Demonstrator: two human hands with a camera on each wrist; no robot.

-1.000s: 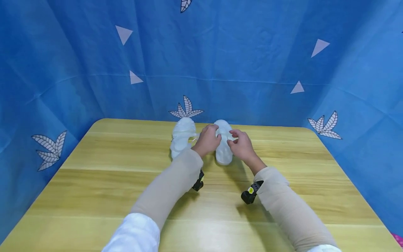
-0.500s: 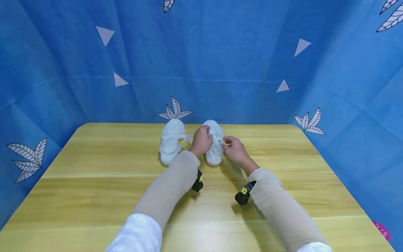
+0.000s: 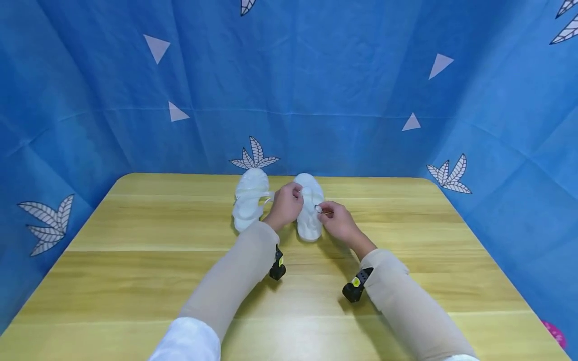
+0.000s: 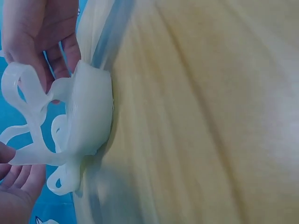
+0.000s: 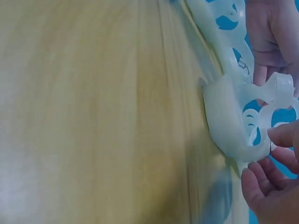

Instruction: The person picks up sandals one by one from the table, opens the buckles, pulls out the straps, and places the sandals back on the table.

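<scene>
Two translucent white sandals lie side by side at the far side of the table. My hands are at the right sandal (image 3: 309,220). In the head view my left hand (image 3: 285,203) is at its left edge. The left wrist view shows that hand (image 4: 21,189) pinching a side strap (image 4: 32,156) between thumb and fingers. On the other side my right hand (image 3: 338,220) pinches an ankle strap, whose small ring-like buckle (image 3: 318,208) shows at the fingertips. In the right wrist view the right hand (image 5: 273,191) has thumb and fingers at the looped straps (image 5: 266,116).
The left sandal (image 3: 246,215) stands close beside my left hand, with a loose strap (image 3: 266,196) sticking out toward it. The wooden table (image 3: 158,281) reaches to a blue printed curtain (image 3: 343,90) at the back and sides.
The head view has shifted. My right hand has moved slightly nearer me along the right sandal, and the strap's buckle now shows at its fingertips. My left hand stays at the opposite edge.
</scene>
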